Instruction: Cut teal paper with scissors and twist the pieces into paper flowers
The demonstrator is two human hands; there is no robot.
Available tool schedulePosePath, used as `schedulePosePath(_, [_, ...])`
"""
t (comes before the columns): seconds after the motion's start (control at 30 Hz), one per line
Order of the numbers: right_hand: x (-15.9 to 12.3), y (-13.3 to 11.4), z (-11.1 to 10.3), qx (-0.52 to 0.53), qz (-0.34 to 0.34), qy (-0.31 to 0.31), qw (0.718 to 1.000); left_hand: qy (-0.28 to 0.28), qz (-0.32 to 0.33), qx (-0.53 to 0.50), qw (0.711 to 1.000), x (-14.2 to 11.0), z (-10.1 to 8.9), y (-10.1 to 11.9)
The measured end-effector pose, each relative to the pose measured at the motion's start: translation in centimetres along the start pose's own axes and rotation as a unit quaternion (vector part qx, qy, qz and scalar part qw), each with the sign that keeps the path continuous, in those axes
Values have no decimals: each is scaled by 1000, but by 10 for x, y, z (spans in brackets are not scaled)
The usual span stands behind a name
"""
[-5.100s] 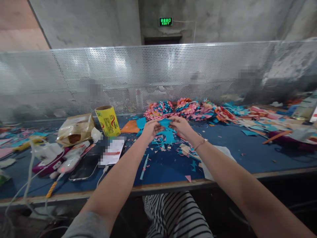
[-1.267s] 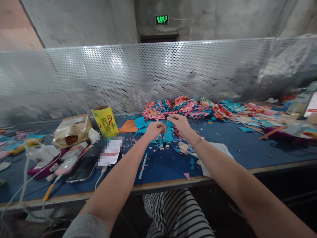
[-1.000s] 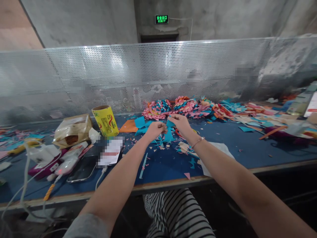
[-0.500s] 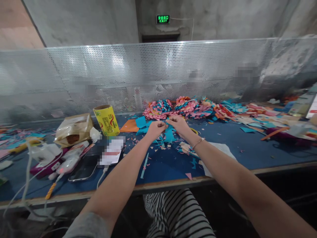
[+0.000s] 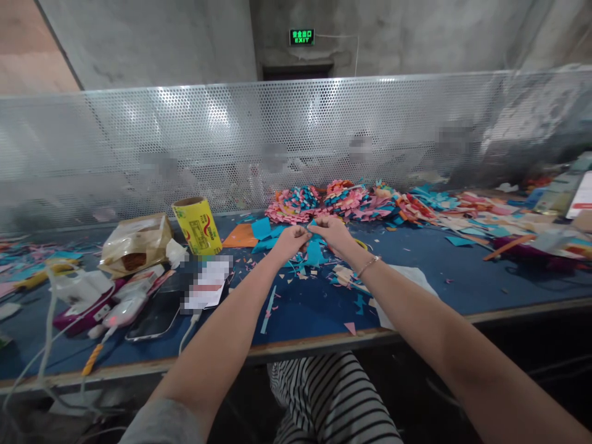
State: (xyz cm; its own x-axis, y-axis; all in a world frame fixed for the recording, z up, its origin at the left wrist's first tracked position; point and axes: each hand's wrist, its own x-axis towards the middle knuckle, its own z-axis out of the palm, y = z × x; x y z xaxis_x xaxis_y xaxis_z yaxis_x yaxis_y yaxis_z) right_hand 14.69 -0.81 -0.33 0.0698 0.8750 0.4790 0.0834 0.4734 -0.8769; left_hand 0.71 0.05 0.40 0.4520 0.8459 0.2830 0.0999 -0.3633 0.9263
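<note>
At the centre of the frame, we have our right hand (image 5: pixel 335 234) with its grip pinched on a small blue paper piece (image 5: pixel 313 223). Our left hand (image 5: pixel 292 242) is just beside it, fingers curled; we cannot tell whether its grip is closed on the paper. Blue scraps (image 5: pixel 315 253) lie below our hands on the worktop (image 5: pixel 296 317), with pink-and-blue paper clusters (image 5: pixel 296 205) beyond and a yellow tube (image 5: pixel 198 227) left of centre.

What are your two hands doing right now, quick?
Right hand: fingers closed, seemingly pinching a bit of blue paper.
Left hand: fingers curled in beside it; can't tell if they grip anything.
</note>
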Motion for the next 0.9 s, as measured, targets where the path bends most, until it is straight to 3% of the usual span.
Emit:
schedulePosePath(0.17, [3, 3, 1, 65, 45, 61, 995, -10, 29, 46, 998, 0, 2, 3])
schedulePosePath(0.33, [13, 6, -22, 149, 23, 134, 979, -33, 17, 63, 997, -3, 3, 2])
schedulePosePath(0.43, [18, 13, -34, 54, 43, 101, 992, -12, 26, 92, 995, -3, 1, 1])
schedulePosePath(0.5, [19, 18, -38, -96, 51, 58, 992, 9, 33, 119, 992, -3, -1, 1])
schedulePosePath(0.57, [19, 21, -41, -296, 41, 8, 954, 28, 29, 126, 991, -3, -3, 2])
schedulePosePath(0.67, [16, 22, -47, -543, 93, -63, 832, 49, -9, 41, 998, -3, -4, 4])
schedulePosePath(0.73, [14, 20, -52, -609, 156, -108, 770, 66, -36, -44, 996, -2, -4, 5])
schedulePosePath(0.8, [14, 17, -56, -619, 185, -147, 749, 91, -50, -112, 988, 1, -4, 6])
schedulePosePath(0.9, [14, 13, -60, -608, 184, -180, 751, 128, -48, -160, 978, 4, -2, 7])
